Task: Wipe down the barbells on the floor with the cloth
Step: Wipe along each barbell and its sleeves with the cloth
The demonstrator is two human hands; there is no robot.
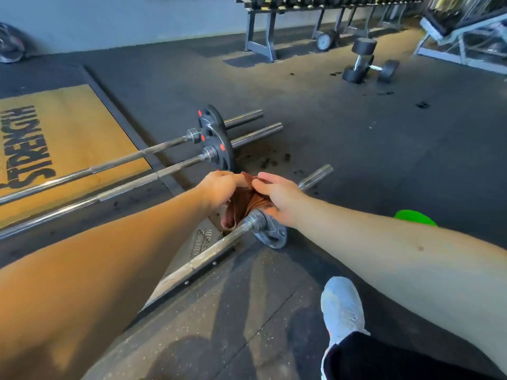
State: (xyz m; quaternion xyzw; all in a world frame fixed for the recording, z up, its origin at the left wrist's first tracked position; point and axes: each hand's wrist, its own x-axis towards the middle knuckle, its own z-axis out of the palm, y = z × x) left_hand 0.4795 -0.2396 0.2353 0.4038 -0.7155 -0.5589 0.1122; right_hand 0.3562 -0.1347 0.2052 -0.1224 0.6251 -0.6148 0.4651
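Three barbells lie on the gym floor. The nearest barbell (203, 260) runs from lower left to upper right, with a small grey plate (271, 234) and a bare sleeve end (315, 176). A brown cloth (241, 204) is bunched over this bar just beyond the collar. My left hand (219, 187) grips the cloth from the left. My right hand (279, 196) holds the cloth from the right, above the plate. Two more barbells (131, 157) (137, 182) lie parallel farther away and share a black plate (216, 138).
A wooden lifting platform (68, 133) with a dark border lies at left. Dumbbells (367, 61) sit on the floor at the back right, before a dumbbell rack (301, 12). My grey shoe (343, 308) is at lower right, and a green object (414, 216) lies behind my right arm.
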